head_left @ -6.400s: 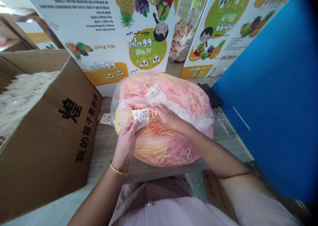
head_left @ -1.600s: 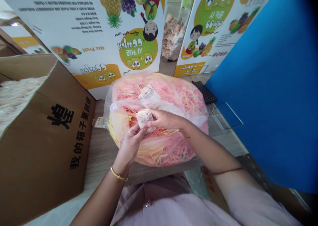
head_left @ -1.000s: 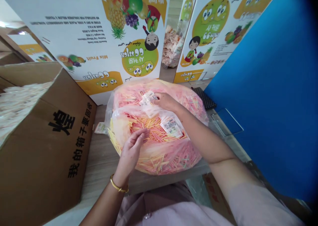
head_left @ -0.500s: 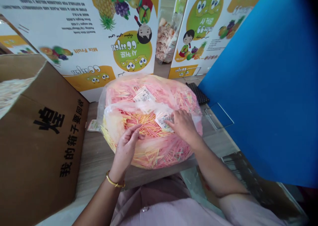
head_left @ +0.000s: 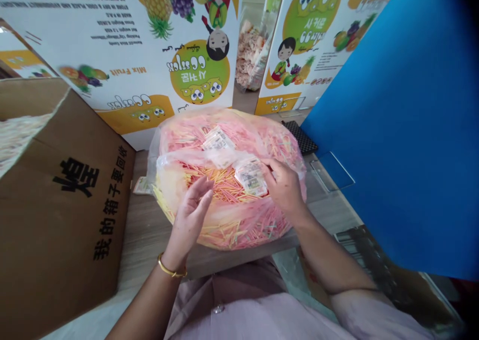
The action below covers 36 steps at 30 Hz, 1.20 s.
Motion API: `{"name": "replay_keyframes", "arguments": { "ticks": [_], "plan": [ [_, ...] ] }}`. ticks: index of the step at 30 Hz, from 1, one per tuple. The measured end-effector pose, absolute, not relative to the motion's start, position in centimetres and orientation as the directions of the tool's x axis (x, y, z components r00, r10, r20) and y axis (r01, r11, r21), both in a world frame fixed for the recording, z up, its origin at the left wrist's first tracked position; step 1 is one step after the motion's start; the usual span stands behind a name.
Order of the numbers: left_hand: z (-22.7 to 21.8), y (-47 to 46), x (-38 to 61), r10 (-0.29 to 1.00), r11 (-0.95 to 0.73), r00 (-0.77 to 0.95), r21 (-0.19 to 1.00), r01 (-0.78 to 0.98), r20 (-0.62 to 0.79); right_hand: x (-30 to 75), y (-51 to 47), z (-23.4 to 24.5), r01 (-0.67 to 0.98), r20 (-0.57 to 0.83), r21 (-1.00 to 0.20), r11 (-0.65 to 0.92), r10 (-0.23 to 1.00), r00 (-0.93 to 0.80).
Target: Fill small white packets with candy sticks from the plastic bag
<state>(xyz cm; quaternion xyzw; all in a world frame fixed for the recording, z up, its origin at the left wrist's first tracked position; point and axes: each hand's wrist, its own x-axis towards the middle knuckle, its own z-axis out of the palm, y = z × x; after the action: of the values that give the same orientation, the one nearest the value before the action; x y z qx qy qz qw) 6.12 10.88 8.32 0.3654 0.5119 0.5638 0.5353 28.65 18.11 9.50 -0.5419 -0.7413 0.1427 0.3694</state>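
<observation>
A big clear plastic bag [head_left: 168,173] full of thin pink and yellow candy sticks [head_left: 224,188] stands with its mouth open in front of me. My right hand [head_left: 286,188] pinches the right edge of a small printed packet [head_left: 252,176] between thumb and fingers, above the sticks. Several such packets overlap there, so how many are in the pinch is hidden. A second pile of packets [head_left: 218,139] rests on the far part of the bag. Over the left side of the mouth, my left hand [head_left: 191,213] holds nothing, its thumb and fingers apart.
A brown carton [head_left: 63,220] stands at the left. White printed cartons [head_left: 123,56] wall off the back, with a clear bag [head_left: 250,56] in the gap. A blue panel [head_left: 392,145] rises at the right, near a black dotted object [head_left: 301,136] and a wire loop [head_left: 333,171].
My right hand has shifted slightly right and drawn back from lying over the packets to pinching their edge; more of the packet shows. My left hand's fingers have opened and risen slightly.
</observation>
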Motion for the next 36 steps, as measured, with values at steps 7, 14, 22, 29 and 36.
{"name": "replay_keyframes", "arguments": {
  "ticks": [7, 14, 22, 29, 36],
  "plan": [
    [8.0, 11.3, 6.2, 0.968, 0.156, -0.131, 0.923, -0.351, -0.214, 23.8, 18.1, 10.6, 0.603, 0.071, -0.694, 0.394, 0.871, -0.487],
    [8.0, 11.0, 3.5, 0.909, 0.003, -0.405, 0.976, -0.218, -0.093, 21.6, 18.4, 8.9, 0.837, -0.114, -0.129, 0.532, 0.831, -0.545],
    [7.6, 10.4, 4.0, 0.913, -0.128, -0.287, 0.870, 0.475, 0.291, 19.8, 19.3, 8.1, 0.803, -0.218, -0.194, 0.564, 0.773, -0.595],
    [6.1, 10.3, 5.3, 0.966, -0.032, -0.244, 0.975, 0.220, 0.087, 20.2, 19.5, 7.2, 0.785, -0.052, -0.101, 0.612, 0.784, -0.618],
    [6.9, 11.5, 3.8, 0.932, -0.050, -0.362, 0.992, -0.118, 0.004, 20.6, 21.8, 7.4, 0.686, 0.006, -0.592, 0.423, 0.853, -0.521]
  ]
}}
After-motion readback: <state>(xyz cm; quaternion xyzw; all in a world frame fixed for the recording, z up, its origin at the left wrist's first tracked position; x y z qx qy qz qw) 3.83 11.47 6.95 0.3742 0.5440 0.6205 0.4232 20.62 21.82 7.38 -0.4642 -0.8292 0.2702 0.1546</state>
